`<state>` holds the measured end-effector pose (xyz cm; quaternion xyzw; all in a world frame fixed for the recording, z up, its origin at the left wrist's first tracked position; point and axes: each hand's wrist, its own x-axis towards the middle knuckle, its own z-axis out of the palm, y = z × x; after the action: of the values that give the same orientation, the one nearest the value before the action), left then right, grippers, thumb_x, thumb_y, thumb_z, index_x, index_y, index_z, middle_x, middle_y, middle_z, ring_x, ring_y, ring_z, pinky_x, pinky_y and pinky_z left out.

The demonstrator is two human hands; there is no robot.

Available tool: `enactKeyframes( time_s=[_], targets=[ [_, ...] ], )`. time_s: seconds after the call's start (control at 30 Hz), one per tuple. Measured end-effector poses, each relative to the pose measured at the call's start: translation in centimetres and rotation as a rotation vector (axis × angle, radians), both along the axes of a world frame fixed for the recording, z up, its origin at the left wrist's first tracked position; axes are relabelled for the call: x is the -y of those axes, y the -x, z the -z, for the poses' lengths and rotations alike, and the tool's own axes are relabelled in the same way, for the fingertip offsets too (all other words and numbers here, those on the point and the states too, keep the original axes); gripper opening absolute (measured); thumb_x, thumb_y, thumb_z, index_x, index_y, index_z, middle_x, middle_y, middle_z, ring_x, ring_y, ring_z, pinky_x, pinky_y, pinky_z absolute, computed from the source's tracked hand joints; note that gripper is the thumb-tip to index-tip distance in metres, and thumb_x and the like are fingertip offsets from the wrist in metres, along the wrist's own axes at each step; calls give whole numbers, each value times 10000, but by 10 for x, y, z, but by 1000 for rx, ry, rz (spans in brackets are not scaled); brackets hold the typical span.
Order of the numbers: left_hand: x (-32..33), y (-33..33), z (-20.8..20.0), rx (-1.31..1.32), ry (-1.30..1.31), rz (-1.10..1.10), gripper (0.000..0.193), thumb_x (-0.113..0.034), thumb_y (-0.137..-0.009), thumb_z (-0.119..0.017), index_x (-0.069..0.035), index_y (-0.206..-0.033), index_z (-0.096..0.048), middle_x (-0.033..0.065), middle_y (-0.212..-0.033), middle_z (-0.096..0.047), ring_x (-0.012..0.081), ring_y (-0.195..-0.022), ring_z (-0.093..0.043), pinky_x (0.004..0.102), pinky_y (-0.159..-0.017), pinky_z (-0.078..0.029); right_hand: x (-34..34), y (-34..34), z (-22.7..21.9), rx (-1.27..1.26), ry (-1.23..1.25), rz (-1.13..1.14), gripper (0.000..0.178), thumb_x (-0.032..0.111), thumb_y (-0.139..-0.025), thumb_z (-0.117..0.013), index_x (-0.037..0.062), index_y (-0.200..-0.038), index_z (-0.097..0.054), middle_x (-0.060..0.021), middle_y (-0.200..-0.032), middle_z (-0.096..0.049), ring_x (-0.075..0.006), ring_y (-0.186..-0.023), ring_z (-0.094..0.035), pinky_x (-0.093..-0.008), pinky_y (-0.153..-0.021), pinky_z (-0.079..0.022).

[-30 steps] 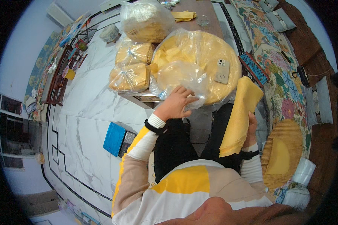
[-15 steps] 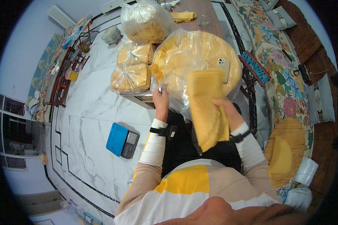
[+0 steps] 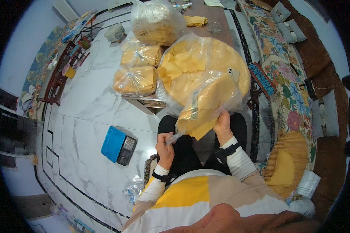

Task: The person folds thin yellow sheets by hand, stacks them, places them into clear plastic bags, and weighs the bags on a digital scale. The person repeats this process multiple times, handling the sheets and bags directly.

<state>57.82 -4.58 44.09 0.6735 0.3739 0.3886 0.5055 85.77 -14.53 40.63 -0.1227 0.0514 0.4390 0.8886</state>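
Along the clear bag point(image 3: 214, 93) runs print point(image 3: 195, 105) too small to read.

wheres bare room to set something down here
Widest: floor tiles between the scale and the wooden bench. On the table, a small brown patch between the glass dish and the paper. Crowded: the table's near end, with tied bags at left, the round stack with the phone on it, and the sheet bag held by left hand and right hand.
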Motion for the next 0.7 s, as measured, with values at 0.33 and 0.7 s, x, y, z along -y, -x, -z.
enactKeyframes(
  time_s=[0.33,0.7],
  targets=[
    [66,-14,-58,39,-420,1477,238,-311,-1119,-658,-83,-1113,-725,153,-904,-682,371,-750,-720,455,-630,-579,22,-39,-28,345,113,168,645,462,-1157,-593,65,-1648,-463,-141,-1624,-568,-352,-1495,-529,-588,-1262,-415],
    [-29,-128,-111,216,95,317,216,-142,-1085,-727,32,-1206,-765,66,-998,-764,186,-898,-718,318,-811,-574,71,-34,22,964,405,260,585,429,-1188,-537,64,-1640,-472,-99,-1639,-578,-305,-1477,-562,-500,-1239,-477]
  ],
)
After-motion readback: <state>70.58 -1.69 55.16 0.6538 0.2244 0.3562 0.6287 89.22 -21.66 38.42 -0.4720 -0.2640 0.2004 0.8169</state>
